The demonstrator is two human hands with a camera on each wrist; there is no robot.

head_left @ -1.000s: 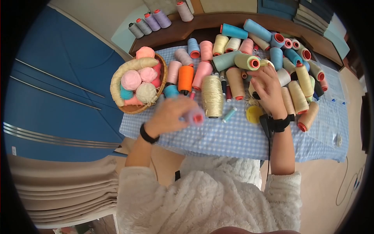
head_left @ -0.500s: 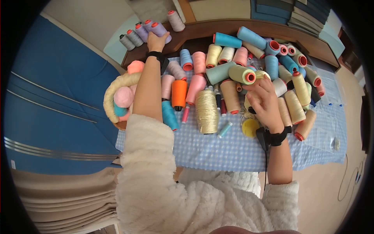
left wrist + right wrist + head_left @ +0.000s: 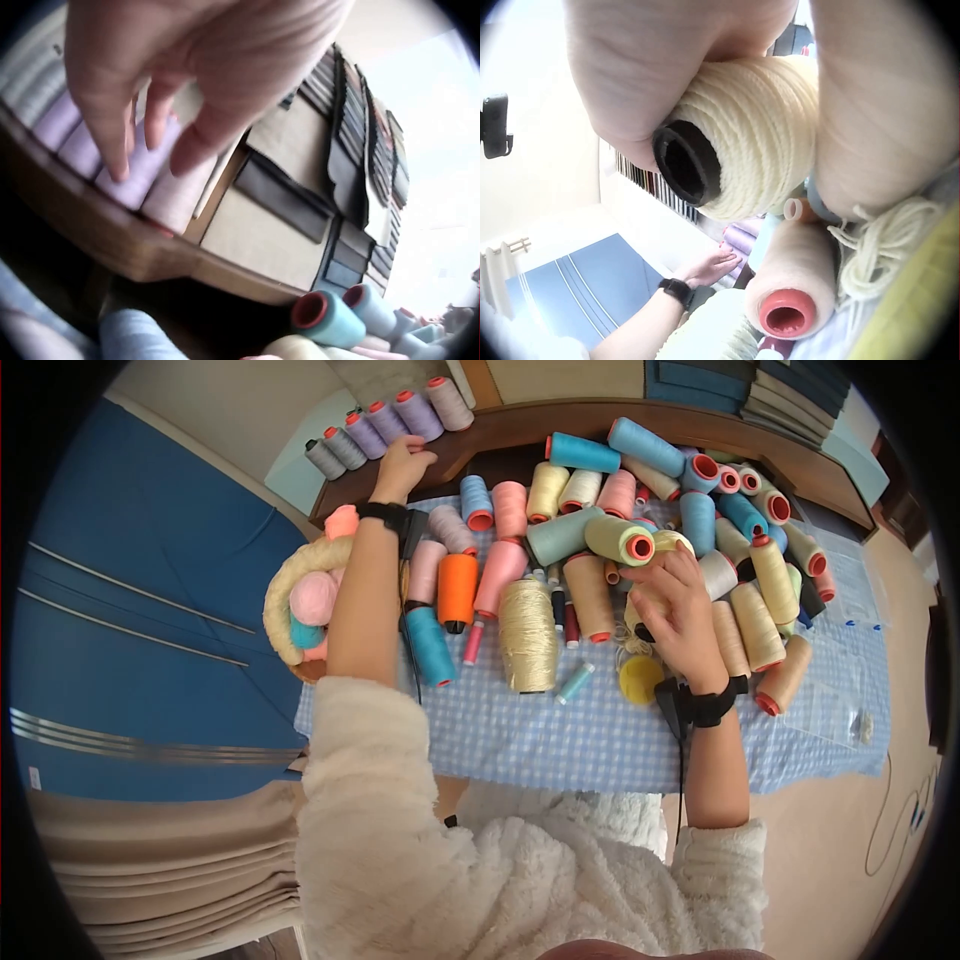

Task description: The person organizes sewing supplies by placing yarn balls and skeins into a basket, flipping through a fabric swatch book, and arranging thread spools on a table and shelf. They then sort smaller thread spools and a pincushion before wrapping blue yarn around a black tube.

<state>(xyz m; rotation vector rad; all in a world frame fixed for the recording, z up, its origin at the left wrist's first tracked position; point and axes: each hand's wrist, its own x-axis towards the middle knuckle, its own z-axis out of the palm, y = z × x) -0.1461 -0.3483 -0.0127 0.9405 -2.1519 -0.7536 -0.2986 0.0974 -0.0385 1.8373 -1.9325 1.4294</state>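
My left hand (image 3: 403, 468) is at the back shelf, its fingers loosely bent beside the row of standing thread cones. In the left wrist view its fingertips overlap a lavender thread cone (image 3: 144, 180) and a pale pinkish one (image 3: 178, 199), with nothing held. My right hand (image 3: 680, 615) grips a cone of thick cream cord (image 3: 754, 139) over the table, thumb on one side and fingers on the other. The black core of that cone faces the right wrist camera. Loose cream cord (image 3: 885, 251) lies beneath, beside a beige thread cone (image 3: 791, 274).
Many coloured cones lie crowded on the blue checked cloth (image 3: 600, 745), including an orange cone (image 3: 457, 588) and a shiny cream one (image 3: 528, 635). A basket of yarn balls (image 3: 313, 598) stands left. A yellow disc (image 3: 640, 680) lies by my right wrist.
My left hand carried a lavender cone from the table to the shelf and let it go there, now standing in the row. The hand has drawn slightly back. My right hand stayed in place.
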